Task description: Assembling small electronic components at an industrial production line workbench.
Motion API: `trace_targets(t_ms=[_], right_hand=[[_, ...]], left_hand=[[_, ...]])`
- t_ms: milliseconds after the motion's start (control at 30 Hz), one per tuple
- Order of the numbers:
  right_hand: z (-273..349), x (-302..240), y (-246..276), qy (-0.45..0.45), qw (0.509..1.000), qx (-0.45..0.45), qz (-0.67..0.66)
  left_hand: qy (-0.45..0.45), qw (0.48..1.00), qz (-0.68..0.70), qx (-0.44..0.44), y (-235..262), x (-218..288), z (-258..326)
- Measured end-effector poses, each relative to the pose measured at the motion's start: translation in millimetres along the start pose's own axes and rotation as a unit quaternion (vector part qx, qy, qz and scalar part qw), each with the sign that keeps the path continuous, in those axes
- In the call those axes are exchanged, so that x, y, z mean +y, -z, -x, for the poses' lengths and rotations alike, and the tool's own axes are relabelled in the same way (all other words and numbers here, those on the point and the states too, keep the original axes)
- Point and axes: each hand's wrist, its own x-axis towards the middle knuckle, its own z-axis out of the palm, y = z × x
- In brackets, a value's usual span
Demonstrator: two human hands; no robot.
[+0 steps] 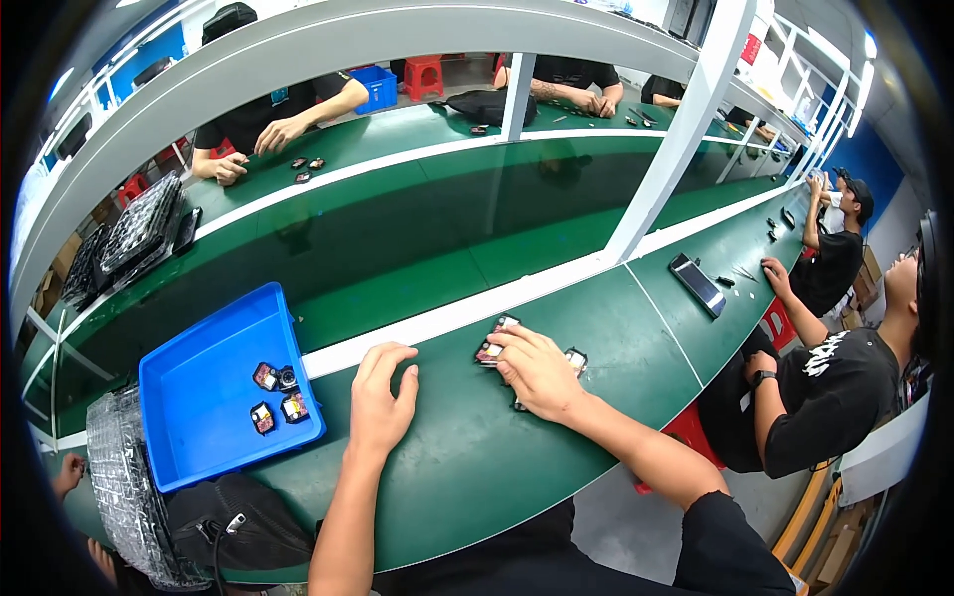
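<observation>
We had our right hand [540, 375] spread low over a small cluster of palm-sized black-edged modules with shiny, multicoloured faces [487, 354], which lay on the smooth dark-green worktop [452, 452]; its fingertips met the nearest pieces, but we could not tell whether it gripped one or only rested there. Our left hand [383, 397] was empty as far as we could see, loosely curved with the thumb apart, between the cluster and a shallow rectangular blue plastic tray [204, 348], where four similar pieces [261, 417] sat toward the right-hand side. We judged the modules light and stiff, perhaps slick and easily scratched on their faces, so the dark outer edges seemed the best place to pinch. The worktop looked hard and slightly glossy, likely to let them slide. A black zipped fabric bag [238, 521] and a stack wrapped in clear plastic [127, 487] stood near the tray; a dark phone [698, 285] lay farther right, near a seated co-worker in black [835, 402], under a pale metal frame [686, 129] in a bright workshop
</observation>
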Motion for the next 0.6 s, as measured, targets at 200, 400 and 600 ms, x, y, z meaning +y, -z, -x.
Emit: trace_targets(t_ms=[200, 400, 600], right_hand=[[-39.2, -36.6, -34.5, 0.041, 0.984, -0.021, -0.171], [-46.5, -39.5, -1.5, 0.017, 0.978, 0.035, -0.206], [16.3, 16.8, 22.8, -0.194, 0.969, 0.117, -0.103]], left_hand=[[-0.005, 1.000, -0.024, -0.004, 0.1, -4.4, 2.7], [0.048, 0.997, -0.052, 0.000, 9.6, -7.3, 10.1], [0.094, 0.985, -0.116, -0.091, 24.7, 9.3, 9.5]])
